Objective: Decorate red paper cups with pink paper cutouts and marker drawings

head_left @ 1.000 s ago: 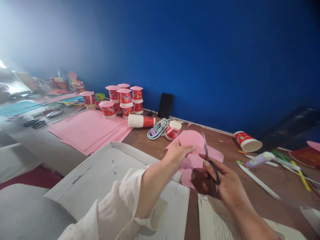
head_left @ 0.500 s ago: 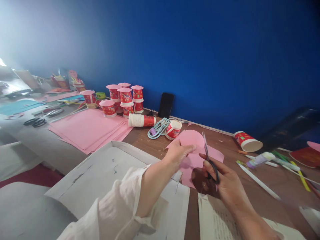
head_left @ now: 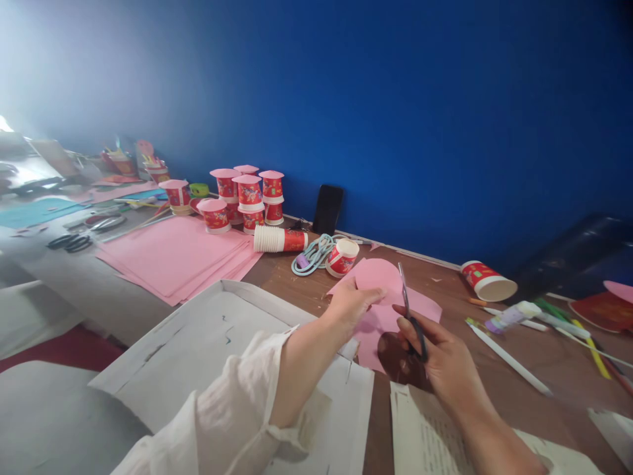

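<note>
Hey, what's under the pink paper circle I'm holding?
More pink paper shows past the edges of the pink paper circle, over the brown table. Directly beneath, the circle and your left hand cover everything.

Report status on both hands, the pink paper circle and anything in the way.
Left hand gripping pink paper circle. Right hand on scissors, blades beside circle's right edge. Larger pink paper lying beneath; no obstruction visible.

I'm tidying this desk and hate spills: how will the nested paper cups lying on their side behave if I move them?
The nested cups would probably roll if nudged, lying on their round walls. They look light for their bulk, being paper. Lifted by one end, they might slide apart, since nothing visible binds them.
</note>
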Available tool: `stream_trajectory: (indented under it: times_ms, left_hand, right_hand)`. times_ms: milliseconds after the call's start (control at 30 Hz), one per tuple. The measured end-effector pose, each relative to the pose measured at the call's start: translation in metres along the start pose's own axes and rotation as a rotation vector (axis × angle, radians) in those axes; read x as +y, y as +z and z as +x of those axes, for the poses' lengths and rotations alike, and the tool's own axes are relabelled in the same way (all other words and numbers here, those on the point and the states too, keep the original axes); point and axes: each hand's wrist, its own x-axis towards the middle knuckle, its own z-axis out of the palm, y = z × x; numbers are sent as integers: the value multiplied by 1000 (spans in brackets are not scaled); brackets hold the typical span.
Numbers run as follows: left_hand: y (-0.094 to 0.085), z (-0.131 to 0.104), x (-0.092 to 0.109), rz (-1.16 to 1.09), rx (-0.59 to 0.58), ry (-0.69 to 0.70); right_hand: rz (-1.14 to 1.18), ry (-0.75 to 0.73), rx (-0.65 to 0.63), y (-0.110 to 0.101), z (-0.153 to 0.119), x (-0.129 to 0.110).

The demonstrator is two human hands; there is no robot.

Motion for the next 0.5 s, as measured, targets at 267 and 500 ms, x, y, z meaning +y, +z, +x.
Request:
stream_trajectory:
  times_ms: [267, 500]
  left_hand:
    - [1, -2, 3, -32, -8, -6]
    - [-2, 0, 3, -98, -45, -23]
  right_hand:
    - [-61, -44, -1, -3, 4, 5]
    - [-83, -78, 14, -6, 6, 7]
